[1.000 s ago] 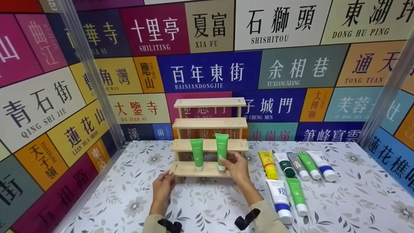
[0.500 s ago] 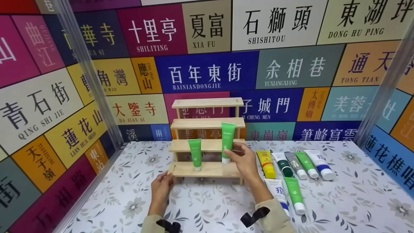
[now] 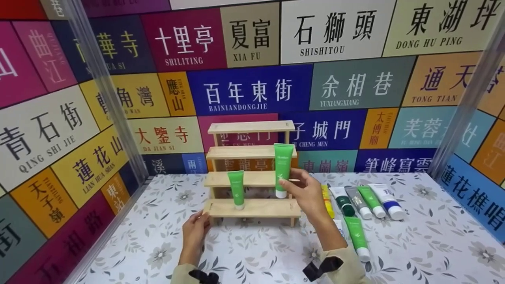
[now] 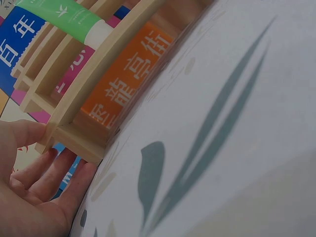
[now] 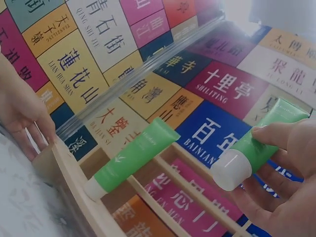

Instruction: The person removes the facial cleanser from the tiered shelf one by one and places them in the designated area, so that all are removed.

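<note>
A stepped wooden rack (image 3: 252, 208) with several shelves stands on the table. On its lowest shelf one green squeeze tube (image 3: 236, 190) stands upright on its white cap, left of the middle. My left hand (image 3: 195, 232) holds the left end of that shelf, thumb on top and fingers below, as the left wrist view shows (image 4: 42, 173). A second green tube (image 3: 283, 169) is pinched upright in my right hand (image 3: 309, 193), its white cap raised above the lowest shelf near the right end. The right wrist view shows thumb and fingers round this tube (image 5: 264, 140).
Right of the rack lie several tubes: a yellow one (image 3: 327, 201) partly behind my right hand, a grey one (image 3: 360, 202), a white-and-blue one (image 3: 387, 200) and a green one (image 3: 356, 236) nearer the front. A patterned cloth (image 3: 158, 236) covers the table; lettered panels stand behind.
My right hand has lifted its green tube off the lowest shelf, up and to the right. The left hand keeps its hold on the rack. The head view has shifted slightly.
</note>
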Available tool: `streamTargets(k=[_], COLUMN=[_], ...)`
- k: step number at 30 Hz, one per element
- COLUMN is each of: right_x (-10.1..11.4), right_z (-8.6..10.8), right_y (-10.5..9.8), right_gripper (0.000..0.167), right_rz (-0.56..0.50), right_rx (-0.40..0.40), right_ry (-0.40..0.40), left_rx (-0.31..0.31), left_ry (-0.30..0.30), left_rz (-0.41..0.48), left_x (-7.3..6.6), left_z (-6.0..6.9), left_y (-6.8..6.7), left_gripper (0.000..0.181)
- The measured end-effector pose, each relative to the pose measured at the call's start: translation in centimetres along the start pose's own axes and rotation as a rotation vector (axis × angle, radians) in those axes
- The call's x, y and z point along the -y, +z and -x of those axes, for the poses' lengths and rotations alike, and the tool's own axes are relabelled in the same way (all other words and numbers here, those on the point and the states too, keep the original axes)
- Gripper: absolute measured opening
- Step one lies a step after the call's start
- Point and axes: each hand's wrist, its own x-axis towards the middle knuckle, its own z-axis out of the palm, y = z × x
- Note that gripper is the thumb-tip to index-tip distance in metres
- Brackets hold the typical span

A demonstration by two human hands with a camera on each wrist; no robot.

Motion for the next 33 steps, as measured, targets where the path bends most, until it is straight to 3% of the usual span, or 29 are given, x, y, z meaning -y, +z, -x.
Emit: streamTargets(k=[9,16,33], right_x=[0.3,-0.9,-3.1], right_z=[1.0,1.4,2.9], right_y=[-3.3,-7.0,-13.6], right_gripper=[0.048,0.057,0.070], right_rz=[0.027,0.148,0.303], right_rx=[0.043,0.041,0.071], right_ry=[-0.022,0.040,0.112], left_rx=[-0.009,-0.008,0.012], left_ry=[-0.013,-0.005,-0.032], left_rz=[0.001,-0.004,-0.010], left_x=[-0.1,0.0,0.0], left_z=[0.0,0.0,0.0], left_y=[-0.3,-0.5,0.2], left_gripper=[0.047,0.046,0.047])
